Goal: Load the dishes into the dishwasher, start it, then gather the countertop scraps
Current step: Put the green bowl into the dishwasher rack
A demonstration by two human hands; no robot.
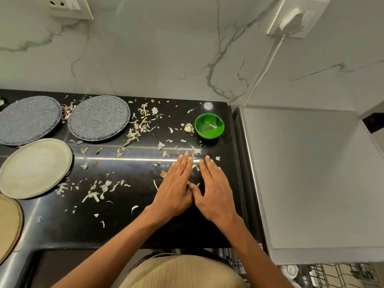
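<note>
Both hands flat on the glossy black stone countertop (pixel 128 217), fingers straight and together, gripping nothing: left hand (pixel 174 190) and right hand (pixel 215 190) side by side, thumbs touching near the middle, fingertips angled inward toward a small cluster of pale dry vegetable scraps (pixel 194 151). A few flakes caught in the narrow wedge between the two hands. More of the same peelings scattered loose across the counter, thickest beside the plates and to the left of the hands. Translucent green plastic bowl (pixel 209 125) upright beyond the fingertips, near the counter's right edge, apart from both hands. Two round speckled grey plates (pixel 99 117) at the back left, lying just beside each other; a round beige plate (pixel 35 168) nearer, and part of a tan plate (pixel 9 225) at the left edge. Wire dishwasher rack (pixel 324 275) visible low at the right, below a pale grey appliance top (pixel 307 173).
</note>
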